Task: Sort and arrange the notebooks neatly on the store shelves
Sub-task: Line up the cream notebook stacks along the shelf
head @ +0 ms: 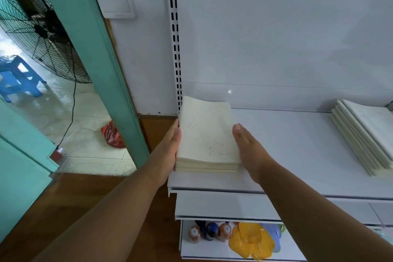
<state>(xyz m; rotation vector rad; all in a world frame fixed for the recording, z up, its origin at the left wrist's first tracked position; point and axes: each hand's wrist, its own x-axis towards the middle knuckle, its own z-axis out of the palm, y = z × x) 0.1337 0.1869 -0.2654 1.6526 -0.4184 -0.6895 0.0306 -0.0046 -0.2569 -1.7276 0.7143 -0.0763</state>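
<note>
A stack of cream notebooks (207, 134) lies at the left end of the white shelf (293, 151). My left hand (169, 149) presses flat against the stack's left side with straight fingers. My right hand (249, 151) presses flat against its right side, fingers straight as well. A second stack of cream notebooks (365, 134) lies slanted at the shelf's right end, fanned so that its edges step outward.
Below the shelf sit small bottles (209, 232) and a yellow plastic bag (253, 240). To the left stand a teal door frame (102, 59), a black floor fan (42, 27), a blue stool (17, 78) and a red bag (111, 136) on the floor.
</note>
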